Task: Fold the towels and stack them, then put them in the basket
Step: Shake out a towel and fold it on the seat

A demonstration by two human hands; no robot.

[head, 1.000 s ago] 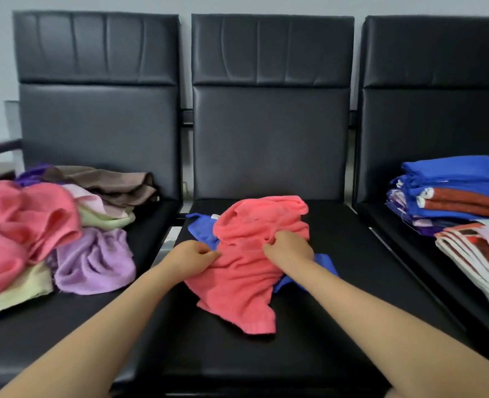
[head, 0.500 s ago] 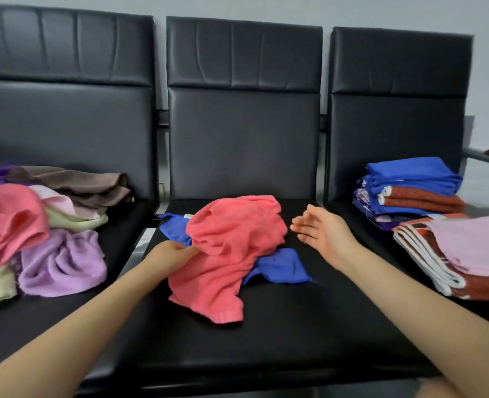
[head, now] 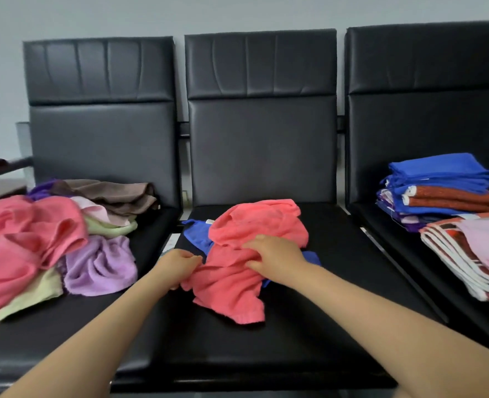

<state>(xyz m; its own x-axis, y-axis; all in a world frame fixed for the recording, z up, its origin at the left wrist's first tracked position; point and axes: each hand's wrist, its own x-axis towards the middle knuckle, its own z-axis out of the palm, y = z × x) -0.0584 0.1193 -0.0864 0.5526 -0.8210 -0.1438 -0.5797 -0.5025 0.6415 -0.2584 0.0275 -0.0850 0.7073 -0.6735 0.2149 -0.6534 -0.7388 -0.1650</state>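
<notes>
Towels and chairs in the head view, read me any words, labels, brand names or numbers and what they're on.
None can be read.
A small white tag shows by the blue towel under the coral towel: too small to tell if it bears print.
The folded stack and chairs show no text.

Soft cloth on slick black seats

We see a nubby, matt terry coral towel (head: 249, 254) on the smooth, faintly glossy leather-look middle seat (head: 266, 349); at nine o'clock, a fleecy matt lilac towel (head: 99, 268).
</notes>
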